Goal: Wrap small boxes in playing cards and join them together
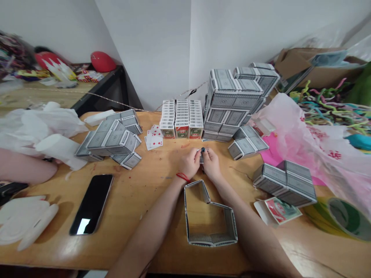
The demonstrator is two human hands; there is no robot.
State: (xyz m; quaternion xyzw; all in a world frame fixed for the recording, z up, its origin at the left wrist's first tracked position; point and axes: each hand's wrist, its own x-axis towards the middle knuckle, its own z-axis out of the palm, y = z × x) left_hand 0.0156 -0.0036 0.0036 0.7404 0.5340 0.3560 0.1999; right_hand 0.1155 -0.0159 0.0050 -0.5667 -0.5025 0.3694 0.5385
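Observation:
My left hand (189,163) and my right hand (211,164) meet in front of the card boxes, both closed with thumbs and fingers pinched together. Between them shows a small part of a grey-backed playing card (202,159); the fingers hide most of it, so whether it is one card or several I cannot tell. A red string bracelet circles my left wrist. Between my forearms stands an L-shaped open frame of folded playing cards (211,244), on its edge on the table. A few loose playing cards (154,139) lie face up beyond my left hand.
Upright card boxes (182,116) stand behind, beside a tall stack of card blocks (223,92). More card blocks (108,137) sit left, others (285,183) right. A phone (92,204), an opened card box (279,210), green-yellow tape (342,218) and pink plastic (304,135) lie around.

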